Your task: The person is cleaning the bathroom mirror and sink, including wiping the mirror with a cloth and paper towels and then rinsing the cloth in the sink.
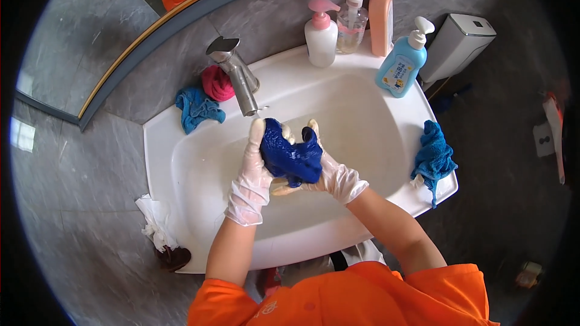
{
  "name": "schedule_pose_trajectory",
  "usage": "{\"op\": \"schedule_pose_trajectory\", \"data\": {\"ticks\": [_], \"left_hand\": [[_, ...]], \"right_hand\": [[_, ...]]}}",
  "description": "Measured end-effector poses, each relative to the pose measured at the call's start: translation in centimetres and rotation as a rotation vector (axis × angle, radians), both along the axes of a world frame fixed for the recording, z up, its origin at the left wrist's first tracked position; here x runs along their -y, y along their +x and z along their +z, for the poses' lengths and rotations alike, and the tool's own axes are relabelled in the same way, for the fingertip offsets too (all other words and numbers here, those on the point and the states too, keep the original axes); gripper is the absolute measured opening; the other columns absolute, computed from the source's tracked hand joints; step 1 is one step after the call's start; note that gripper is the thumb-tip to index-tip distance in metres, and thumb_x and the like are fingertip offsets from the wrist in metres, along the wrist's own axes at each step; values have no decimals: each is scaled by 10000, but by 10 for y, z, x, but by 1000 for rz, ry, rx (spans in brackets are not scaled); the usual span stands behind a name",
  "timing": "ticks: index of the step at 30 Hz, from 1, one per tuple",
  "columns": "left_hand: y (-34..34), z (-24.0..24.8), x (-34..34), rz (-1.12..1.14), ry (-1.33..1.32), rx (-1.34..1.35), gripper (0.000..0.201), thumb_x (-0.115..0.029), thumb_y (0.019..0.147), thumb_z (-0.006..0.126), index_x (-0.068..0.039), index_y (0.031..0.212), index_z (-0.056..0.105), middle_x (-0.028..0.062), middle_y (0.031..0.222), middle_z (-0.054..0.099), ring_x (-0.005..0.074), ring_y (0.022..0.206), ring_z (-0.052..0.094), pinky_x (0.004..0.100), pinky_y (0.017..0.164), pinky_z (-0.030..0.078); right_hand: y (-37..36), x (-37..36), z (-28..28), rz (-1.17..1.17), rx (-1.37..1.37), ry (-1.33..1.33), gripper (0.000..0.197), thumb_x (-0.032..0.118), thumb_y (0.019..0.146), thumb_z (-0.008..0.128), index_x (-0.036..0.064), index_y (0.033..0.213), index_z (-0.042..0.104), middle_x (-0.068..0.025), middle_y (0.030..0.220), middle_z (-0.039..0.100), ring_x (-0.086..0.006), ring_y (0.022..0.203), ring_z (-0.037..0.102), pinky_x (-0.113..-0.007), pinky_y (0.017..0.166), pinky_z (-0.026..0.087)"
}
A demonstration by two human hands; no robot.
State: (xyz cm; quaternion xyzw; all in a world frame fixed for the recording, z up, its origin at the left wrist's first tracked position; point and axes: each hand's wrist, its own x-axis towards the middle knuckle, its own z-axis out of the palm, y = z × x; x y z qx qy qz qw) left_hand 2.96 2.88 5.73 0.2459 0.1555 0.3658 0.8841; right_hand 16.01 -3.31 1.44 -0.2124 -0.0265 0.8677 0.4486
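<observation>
Between my two gloved hands is a soaked, dark blue cloth, bunched up and glistening, held over the basin of a white sink. My left hand, in a thin whitish glove, grips the cloth's left side just below the spout of the metal faucet. On the other side my right hand, gloved the same way, holds the cloth with its thumb up along the edge and other fingers beneath. Folds of cloth hide some fingertips. Shallow, cloudy water seems to lie in the basin.
Behind the basin stand a white pump bottle, a clear one, an orange one and a blue one. Teal cloths lie on the left rim and right rim. A pink cloth sits beside the faucet.
</observation>
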Motion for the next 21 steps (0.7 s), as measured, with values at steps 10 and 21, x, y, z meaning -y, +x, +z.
{"op": "schedule_pose_trajectory", "data": {"ticks": [10, 21], "left_hand": [[18, 21, -17, -250, -103, -528, 188, -192, 788, 627, -15, 841, 589, 66, 782, 617, 148, 646, 592, 276, 609, 511], [59, -81, -1, -45, 849, -1397, 185, -175, 790, 585, -16, 701, 556, 53, 536, 554, 149, 466, 524, 296, 447, 405]], "right_hand": [[3, 17, 46, 300, 650, 232, 311, 322, 721, 720, 77, 889, 628, -36, 752, 621, -122, 632, 579, -261, 518, 459], [-35, 7, -82, 104, 1562, 395, 326, 293, 755, 619, 34, 951, 593, -153, 810, 647, -290, 734, 630, -370, 671, 491]]}}
